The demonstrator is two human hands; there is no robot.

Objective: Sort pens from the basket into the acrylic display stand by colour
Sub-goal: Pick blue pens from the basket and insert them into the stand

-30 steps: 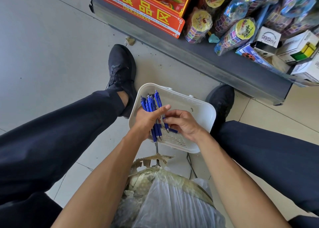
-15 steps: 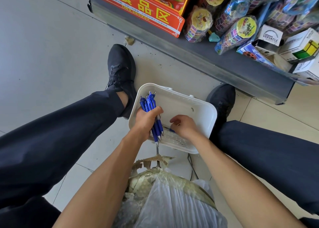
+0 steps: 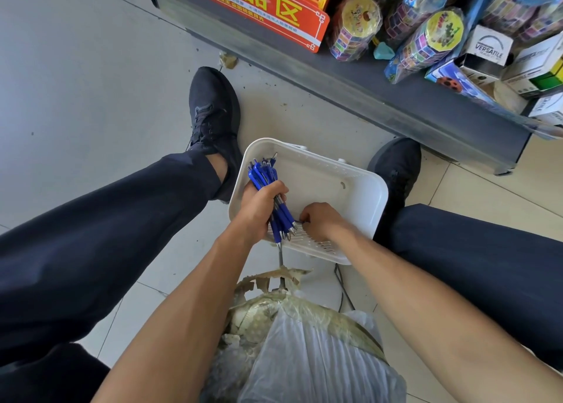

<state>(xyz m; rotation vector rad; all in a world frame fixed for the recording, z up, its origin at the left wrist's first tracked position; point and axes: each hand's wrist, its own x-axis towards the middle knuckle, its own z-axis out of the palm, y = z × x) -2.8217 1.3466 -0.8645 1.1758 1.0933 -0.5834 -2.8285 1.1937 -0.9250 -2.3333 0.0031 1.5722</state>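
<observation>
while the left hand (image 3: pixel 262 203) stays curled round the bunch of blue pens (image 3: pixel 275 201), clicker ends up over the near-left corner of the white basket (image 3: pixel 359 186), the right hand (image 3: pixel 323 223) has dropped back onto the basket floor, just beside the bunch's tips. head view only. its fingers are bent down and i see nothing plainly between them, so i can't tell whether it's pinching a pen or groping. a second ago i had it raised at the bunch, feeding one pen into the left grip; half a second ago it was already down. so one more pen has joined the bunch and i judge this as a reach for the last strays. the rest of the basket floor shows bare white. acrylic stand isn't in view, so sorting proper hasn't started. basket sits on the floor between the two black shoes (image 3: pixel 213 122), shelf edge (image 3: pixel 396 98) beyond. camera has tilted a touch, basket unmoved.
</observation>
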